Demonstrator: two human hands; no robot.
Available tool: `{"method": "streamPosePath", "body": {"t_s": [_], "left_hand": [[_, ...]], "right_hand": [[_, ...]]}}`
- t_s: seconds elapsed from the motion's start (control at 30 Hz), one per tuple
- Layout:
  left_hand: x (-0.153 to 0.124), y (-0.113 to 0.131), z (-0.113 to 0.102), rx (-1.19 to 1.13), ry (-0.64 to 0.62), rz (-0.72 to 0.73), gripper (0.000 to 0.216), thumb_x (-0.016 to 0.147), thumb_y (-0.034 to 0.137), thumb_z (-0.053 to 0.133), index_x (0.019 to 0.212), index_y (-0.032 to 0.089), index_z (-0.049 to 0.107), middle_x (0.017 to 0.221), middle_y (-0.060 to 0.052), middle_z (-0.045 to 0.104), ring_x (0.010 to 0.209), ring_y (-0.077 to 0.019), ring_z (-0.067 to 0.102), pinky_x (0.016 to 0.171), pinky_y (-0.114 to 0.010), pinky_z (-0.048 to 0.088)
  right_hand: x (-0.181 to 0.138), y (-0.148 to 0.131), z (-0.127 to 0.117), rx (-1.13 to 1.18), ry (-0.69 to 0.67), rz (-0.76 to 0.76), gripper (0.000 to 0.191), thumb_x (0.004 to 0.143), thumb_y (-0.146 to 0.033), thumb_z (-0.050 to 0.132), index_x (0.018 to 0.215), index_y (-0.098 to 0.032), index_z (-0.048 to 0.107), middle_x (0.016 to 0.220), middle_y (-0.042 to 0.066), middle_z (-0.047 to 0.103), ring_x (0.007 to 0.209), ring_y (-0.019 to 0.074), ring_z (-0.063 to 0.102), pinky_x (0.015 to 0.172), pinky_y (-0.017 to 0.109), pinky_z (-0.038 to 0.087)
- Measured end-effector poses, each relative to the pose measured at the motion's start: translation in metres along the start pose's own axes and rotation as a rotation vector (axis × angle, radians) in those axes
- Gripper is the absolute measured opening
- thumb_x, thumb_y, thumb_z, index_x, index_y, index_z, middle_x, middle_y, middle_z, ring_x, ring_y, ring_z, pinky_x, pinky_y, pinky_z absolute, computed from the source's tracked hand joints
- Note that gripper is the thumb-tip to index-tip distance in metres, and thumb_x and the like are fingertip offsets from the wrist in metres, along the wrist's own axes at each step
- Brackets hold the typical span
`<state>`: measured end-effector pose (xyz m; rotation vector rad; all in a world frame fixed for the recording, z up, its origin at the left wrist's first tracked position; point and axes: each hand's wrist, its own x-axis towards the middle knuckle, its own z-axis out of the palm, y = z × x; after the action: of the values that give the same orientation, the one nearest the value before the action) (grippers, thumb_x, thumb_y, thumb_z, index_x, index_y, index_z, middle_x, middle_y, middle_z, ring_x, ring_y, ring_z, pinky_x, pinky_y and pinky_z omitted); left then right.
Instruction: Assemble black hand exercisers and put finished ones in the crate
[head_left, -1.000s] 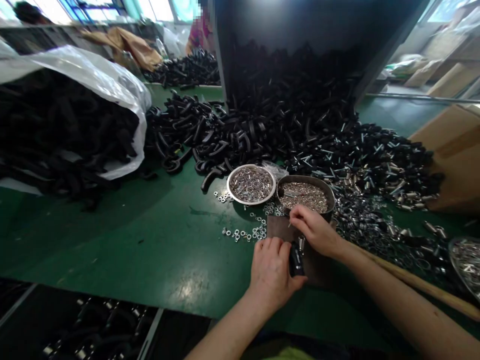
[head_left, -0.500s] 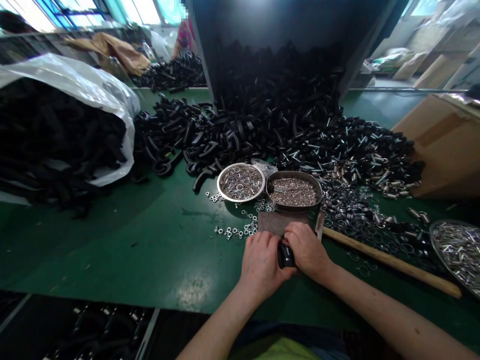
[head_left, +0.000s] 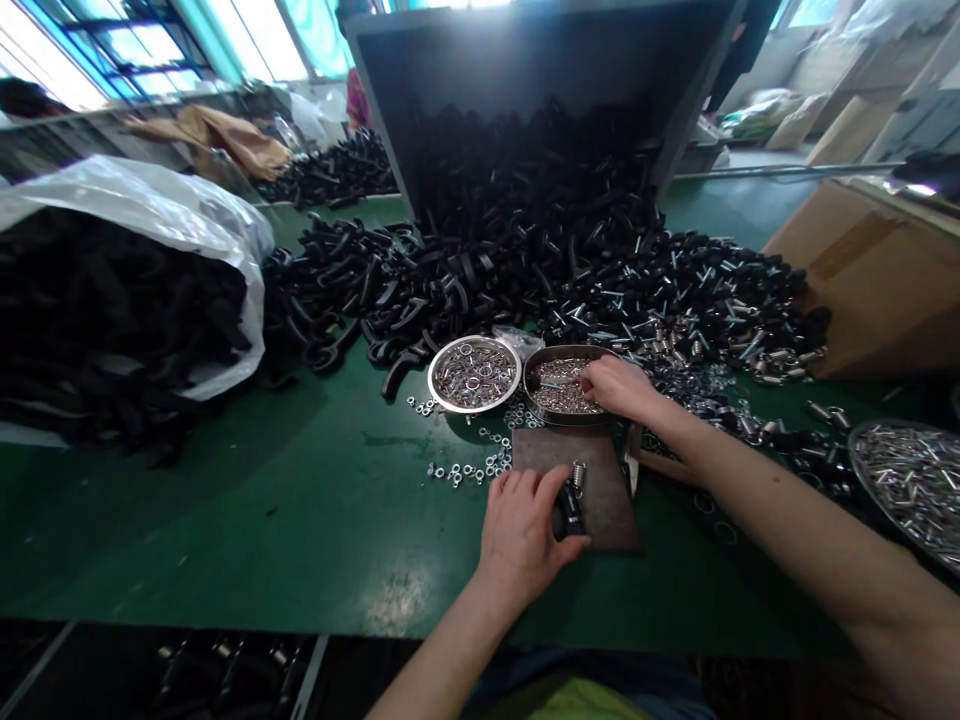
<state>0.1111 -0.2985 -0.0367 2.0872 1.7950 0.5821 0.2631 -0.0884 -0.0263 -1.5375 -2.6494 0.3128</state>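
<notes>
My left hand (head_left: 519, 528) grips a short black plastic part (head_left: 572, 512) between thumb and fingers. That part rests on a flat brown plate (head_left: 609, 500), and a coil spring (head_left: 578, 474) stands out at its far end. My right hand (head_left: 621, 388) reaches into an oval metal tin (head_left: 568, 416) of small metal pieces, fingertips pinched together. Whatever the fingertips hold is too small or hidden to make out. Beside them in the tin lies a thin metal rod (head_left: 556, 380) with a dark end.
Left of the tin stands a round steel bowl (head_left: 475, 408) of metal bits, with small rings (head_left: 469, 471) scattered below. Black handles (head_left: 465, 280) are heaped behind. A cardboard box (head_left: 862, 270), a pin-filled dish (head_left: 911, 485) and a wooden-handled tool (head_left: 664, 463) are at right, a plastic bag (head_left: 251, 290) at left.
My right hand has left the black part and moved forward to the oval tin, uncovering the spring and more of the plate. My left hand keeps its grip. The view has shifted slightly.
</notes>
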Motion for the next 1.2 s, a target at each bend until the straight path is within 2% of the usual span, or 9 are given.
{"method": "streamPosePath", "body": {"t_s": [0.2, 0.33, 0.43, 0.57, 0.63, 0.73, 0.9, 1.0, 1.2], "left_hand": [[0.0, -0.002, 0.003, 0.03, -0.034, 0.068, 0.063, 0.068, 0.04, 0.072, 0.124, 0.025, 0.049, 0.102, -0.006, 0.057, 0.096, -0.025, 0.051, 0.087, -0.042, 0.04], [0.006, -0.004, 0.004, -0.143, 0.02, 0.012, 0.059, 0.065, 0.039, 0.074, 0.118, 0.021, 0.055, 0.102, -0.007, 0.058, 0.098, -0.0261, 0.052, 0.087, -0.042, 0.043], [0.01, -0.006, -0.004, -0.525, 0.087, -0.217, 0.055, 0.062, 0.04, 0.076, 0.11, 0.02, 0.059, 0.1, -0.006, 0.061, 0.097, -0.0247, 0.055, 0.089, -0.041, 0.044], [0.011, -0.01, -0.017, -1.364, 0.089, -0.611, 0.046, 0.074, 0.046, 0.065, 0.109, 0.017, 0.058, 0.09, -0.005, 0.062, 0.078, -0.0165, 0.059, 0.076, -0.033, 0.052], [0.01, -0.012, -0.02, -1.717, 0.089, -0.754, 0.041, 0.079, 0.048, 0.06, 0.102, 0.014, 0.059, 0.084, -0.005, 0.062, 0.07, -0.0129, 0.059, 0.068, -0.028, 0.053], [0.006, -0.012, -0.021, -2.019, 0.06, -0.878, 0.036, 0.081, 0.046, 0.059, 0.093, 0.013, 0.057, 0.077, -0.004, 0.062, 0.065, -0.0109, 0.061, 0.063, -0.024, 0.053], [0.002, -0.004, -0.019, -2.21, -0.011, -0.88, 0.033, 0.086, 0.043, 0.053, 0.093, 0.01, 0.057, 0.075, -0.006, 0.064, 0.059, -0.0121, 0.062, 0.057, -0.025, 0.054], [0.0, 0.0, -0.018, -2.266, -0.051, -0.832, 0.033, 0.087, 0.041, 0.052, 0.096, 0.01, 0.058, 0.076, -0.007, 0.065, 0.059, -0.0122, 0.063, 0.059, -0.025, 0.055], [-0.001, 0.001, -0.014, -2.204, -0.112, -0.775, 0.037, 0.085, 0.042, 0.054, 0.101, 0.009, 0.058, 0.075, -0.006, 0.065, 0.059, -0.0126, 0.063, 0.059, -0.025, 0.055]], "right_hand": [[-0.006, 0.003, 0.003, 0.118, 0.076, 0.01, 0.004, 0.075, -0.017, 0.058, 0.074, -0.018, 0.062, 0.086, 0.01, 0.064, 0.087, 0.0235, 0.057, 0.073, 0.032, 0.041], [-0.01, 0.006, 0.002, 0.272, 0.167, 0.042, 0.011, 0.08, -0.016, 0.05, 0.087, -0.017, 0.058, 0.083, 0.009, 0.064, 0.08, 0.0215, 0.059, 0.074, 0.034, 0.042], [-0.012, 0.009, 0.001, 0.44, 0.223, 0.063, 0.015, 0.079, -0.015, 0.05, 0.092, -0.017, 0.057, 0.079, 0.005, 0.065, 0.075, 0.0184, 0.06, 0.072, 0.033, 0.045], [-0.025, 0.004, -0.005, 0.667, 0.278, 0.09, 0.016, 0.084, -0.018, 0.042, 0.092, -0.016, 0.055, 0.082, 0.007, 0.067, 0.068, 0.0151, 0.063, 0.065, 0.03, 0.05], [-0.042, -0.008, -0.008, 0.864, 0.293, 0.093, 0.012, 0.086, -0.023, 0.043, 0.091, -0.017, 0.052, 0.085, 0.008, 0.068, 0.069, 0.0151, 0.065, 0.065, 0.031, 0.052], [-0.076, -0.036, -0.008, 1.217, 0.211, 0.073, 0.012, 0.082, -0.029, 0.054, 0.086, -0.019, 0.052, 0.084, 0.006, 0.069, 0.067, 0.0157, 0.065, 0.064, 0.032, 0.053], [-0.117, -0.072, 0.007, 1.21, 0.018, -0.006, 0.009, 0.081, -0.027, 0.058, 0.084, -0.019, 0.057, 0.079, 0.002, 0.065, 0.066, 0.013, 0.059, 0.06, 0.027, 0.047], [-0.12, -0.077, 0.014, 1.114, 0.064, -0.072, 0.002, 0.079, -0.02, 0.06, 0.078, -0.02, 0.058, 0.079, 0.0, 0.059, 0.074, 0.0129, 0.056, 0.067, 0.027, 0.045], [-0.116, -0.076, 0.011, 1.012, 0.088, -0.148, 0.008, 0.078, -0.016, 0.059, 0.071, -0.019, 0.058, 0.08, 0.0, 0.055, 0.079, 0.0142, 0.054, 0.072, 0.028, 0.041]]}}
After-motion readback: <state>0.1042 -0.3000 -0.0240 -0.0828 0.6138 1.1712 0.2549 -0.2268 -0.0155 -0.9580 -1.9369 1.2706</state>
